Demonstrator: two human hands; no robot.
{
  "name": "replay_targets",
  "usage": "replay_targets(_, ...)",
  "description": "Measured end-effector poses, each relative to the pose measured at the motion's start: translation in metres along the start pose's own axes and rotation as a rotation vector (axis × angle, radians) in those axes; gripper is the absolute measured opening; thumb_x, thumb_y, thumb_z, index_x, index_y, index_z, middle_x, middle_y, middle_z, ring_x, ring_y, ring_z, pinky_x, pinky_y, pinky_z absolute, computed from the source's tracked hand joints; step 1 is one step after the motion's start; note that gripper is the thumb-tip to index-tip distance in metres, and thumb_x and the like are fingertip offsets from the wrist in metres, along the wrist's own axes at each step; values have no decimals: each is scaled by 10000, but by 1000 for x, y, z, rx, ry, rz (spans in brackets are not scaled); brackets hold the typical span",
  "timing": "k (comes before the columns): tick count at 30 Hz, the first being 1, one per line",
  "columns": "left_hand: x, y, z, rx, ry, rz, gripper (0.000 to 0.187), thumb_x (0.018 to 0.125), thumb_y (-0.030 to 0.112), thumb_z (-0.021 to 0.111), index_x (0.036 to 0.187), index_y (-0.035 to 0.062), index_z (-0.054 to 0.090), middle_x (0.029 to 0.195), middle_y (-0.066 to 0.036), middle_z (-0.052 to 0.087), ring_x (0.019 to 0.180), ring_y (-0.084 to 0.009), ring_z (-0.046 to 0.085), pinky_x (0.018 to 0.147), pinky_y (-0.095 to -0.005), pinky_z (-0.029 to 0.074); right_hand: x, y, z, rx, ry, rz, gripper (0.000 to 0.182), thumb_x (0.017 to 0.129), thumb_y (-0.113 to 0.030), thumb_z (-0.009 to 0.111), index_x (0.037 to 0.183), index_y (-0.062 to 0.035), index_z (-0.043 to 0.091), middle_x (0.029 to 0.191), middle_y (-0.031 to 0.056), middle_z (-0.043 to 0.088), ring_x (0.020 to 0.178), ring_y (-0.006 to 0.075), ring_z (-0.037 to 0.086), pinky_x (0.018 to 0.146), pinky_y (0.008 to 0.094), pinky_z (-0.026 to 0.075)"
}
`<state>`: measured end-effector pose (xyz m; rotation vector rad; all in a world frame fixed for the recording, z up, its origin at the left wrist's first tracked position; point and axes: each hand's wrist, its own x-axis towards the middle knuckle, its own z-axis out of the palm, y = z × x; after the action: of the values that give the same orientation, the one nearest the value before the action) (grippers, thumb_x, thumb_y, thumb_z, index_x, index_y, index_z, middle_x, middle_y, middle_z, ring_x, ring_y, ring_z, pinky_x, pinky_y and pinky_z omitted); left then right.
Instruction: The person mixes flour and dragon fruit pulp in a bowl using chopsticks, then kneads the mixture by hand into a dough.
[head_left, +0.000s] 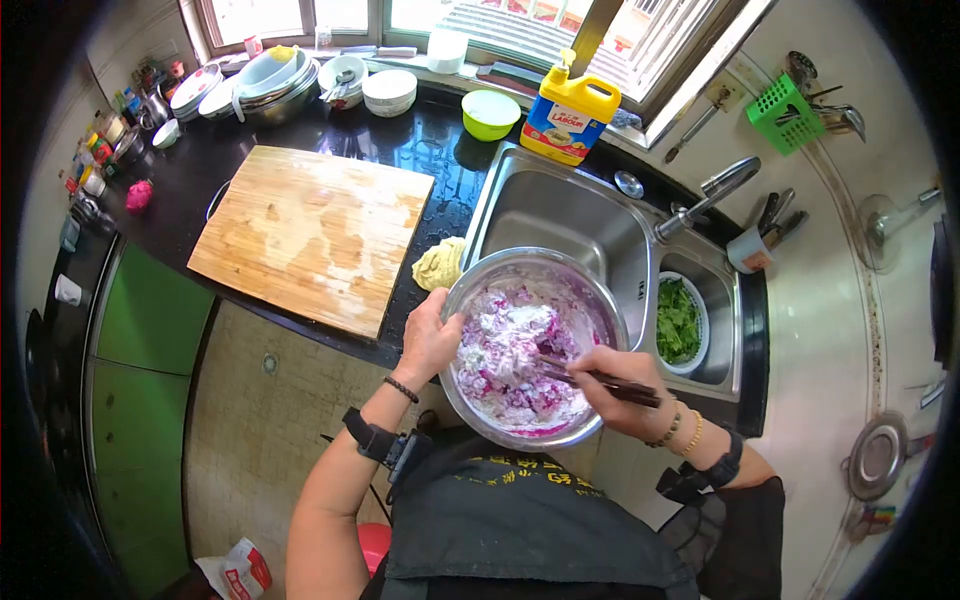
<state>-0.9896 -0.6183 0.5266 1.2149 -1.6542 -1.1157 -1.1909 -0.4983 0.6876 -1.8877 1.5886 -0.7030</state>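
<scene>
My left hand [432, 338] grips the left rim of a large metal bowl [612, 318], thumb over the edge. White flour mixed with magenta clumps [510, 345] fills the bowl, and pink smears streak its inner wall. Closed around a pair of dark chopsticks [632, 390], my right hand [618, 388] is over the bowl's right side. The chopstick tips are sunk in the mixture near the middle. The bowl overlaps the front edge of the sink in this view. Just beyond my left hand, a lump of pale yellow dough [439, 264] lies on the dark counter.
A wooden cutting board [310, 235] lies on the counter to the left. Behind the bowl is a steel sink [560, 205] with a faucet [715, 190]; its right basin holds a white basket of greens [680, 325]. A yellow jug [570, 110] and a green bowl [490, 118] stand behind.
</scene>
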Motion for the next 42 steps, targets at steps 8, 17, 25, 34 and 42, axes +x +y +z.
replay_targets(8, 1, -1, 1, 14, 10, 28, 202, 744, 102, 554, 932, 29, 558, 736, -158, 598, 586, -261, 559, 592, -364, 441, 30, 43, -17, -98, 35, -89, 75, 814, -68, 586, 870, -20, 599, 749, 119, 625, 655, 202, 618, 595, 281, 482)
replay_targets(17, -3, 10, 1, -53, 1, -92, 222, 751, 39, 563, 961, -34, 573, 847, -98, 617, 790, -145, 579, 709, -280, 452, -9, 80, -12, -317, -110, -233, 71, 802, -84, 563, 792, -27, 523, 709, 138, 576, 659, 314, 587, 577, 372, 480)
replay_targets(25, -3, 4, 5, -75, 77, -34, 242, 723, 82, 579, 948, -6, 606, 812, -141, 646, 742, -210, 626, 680, -303, 465, -63, 60, -18, -75, -61, 104, 85, 790, -67, 568, 851, -9, 581, 664, 126, 581, 591, 246, 603, 558, 300, 475)
replay_targets(34, -3, 2, 8, -83, 104, 37, 224, 738, 74, 584, 948, -1, 602, 786, -109, 642, 653, -151, 585, 623, -281, 451, -101, 58, 35, 465, 147, 334, 115, 864, -43, 517, 888, 57, 567, 825, 117, 658, 777, 143, 649, 683, 247, 512)
replay_targets(42, -3, 6, 2, -48, 39, -10, 223, 743, 76, 561, 953, 9, 589, 804, -164, 632, 763, -272, 621, 685, -350, 459, -59, 31, 56, 151, 106, 141, 70, 818, -73, 562, 856, -16, 575, 656, 130, 586, 567, 187, 597, 524, 293, 451)
